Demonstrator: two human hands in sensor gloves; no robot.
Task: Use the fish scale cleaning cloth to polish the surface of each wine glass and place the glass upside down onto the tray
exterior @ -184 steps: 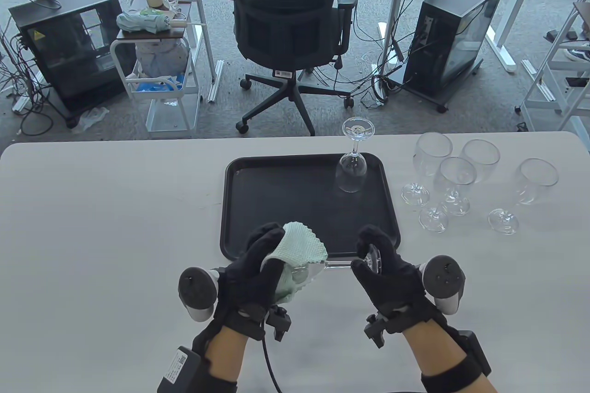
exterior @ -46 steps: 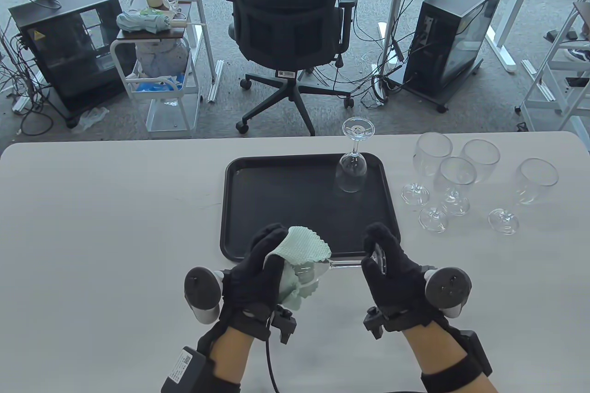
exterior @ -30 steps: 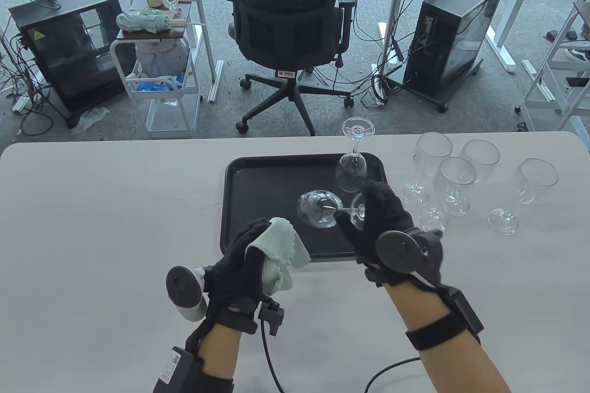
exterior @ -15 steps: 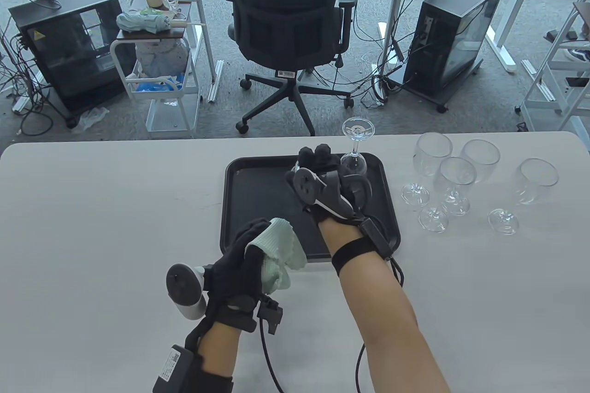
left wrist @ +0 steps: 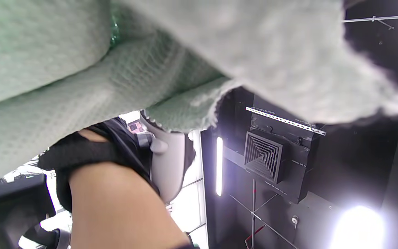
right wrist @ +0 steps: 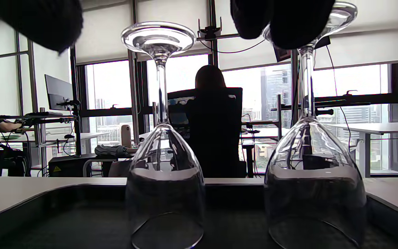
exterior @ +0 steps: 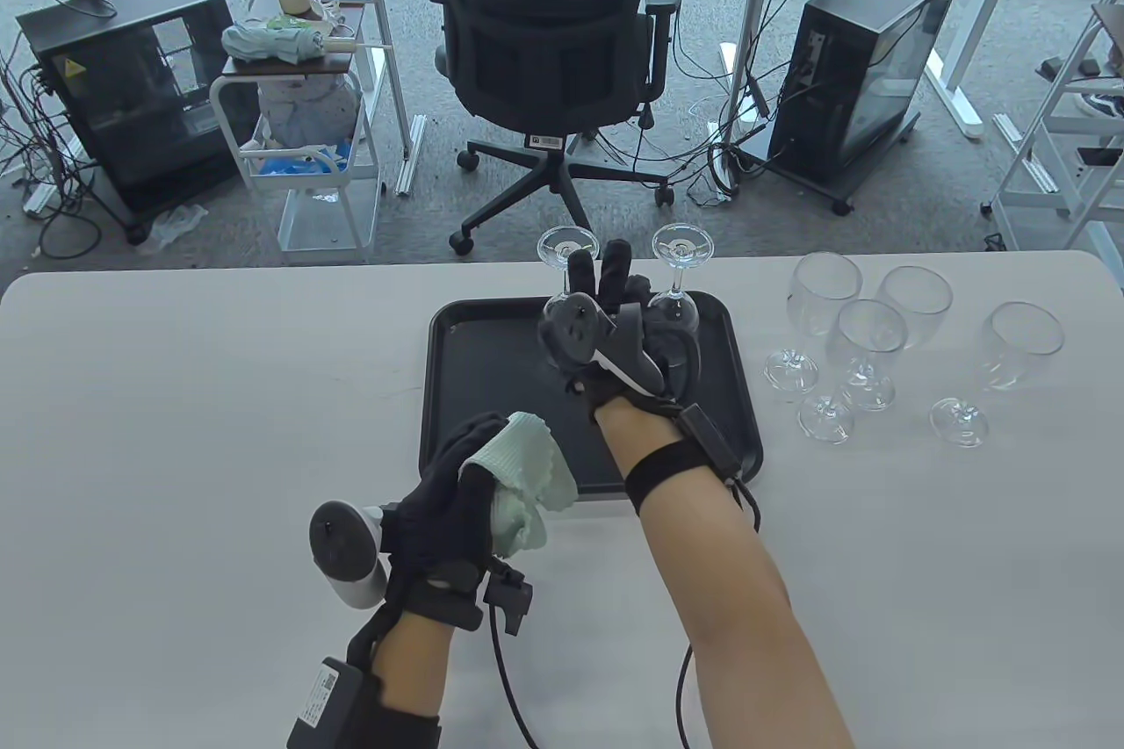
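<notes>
Two wine glasses stand upside down at the back of the black tray (exterior: pixel 492 433): the left glass (exterior: pixel 562 257) and the right glass (exterior: pixel 678 275). The right wrist view shows both with their rims on the tray, the left glass (right wrist: pixel 162 145) and the right glass (right wrist: pixel 309 155). My right hand (exterior: pixel 606 275) hovers between them with its fingers straight and spread, holding nothing; its fingertips (right wrist: pixel 282 20) hang in front of the right glass's foot. My left hand (exterior: pixel 457 486) grips the bunched pale green cloth (exterior: pixel 522 477) near the tray's front edge. That cloth (left wrist: pixel 116 69) fills the left wrist view.
Several upright wine glasses (exterior: pixel 869 336) stand in a cluster on the white table (exterior: pixel 176 433), right of the tray. An office chair (exterior: pixel 544 38) is beyond the table's far edge. Glove cables trail off the near edge.
My right hand carried the glass away from the cloth to the tray's back, turned it upside down beside the first glass, and has opened off it. The left hand stayed put with the cloth.
</notes>
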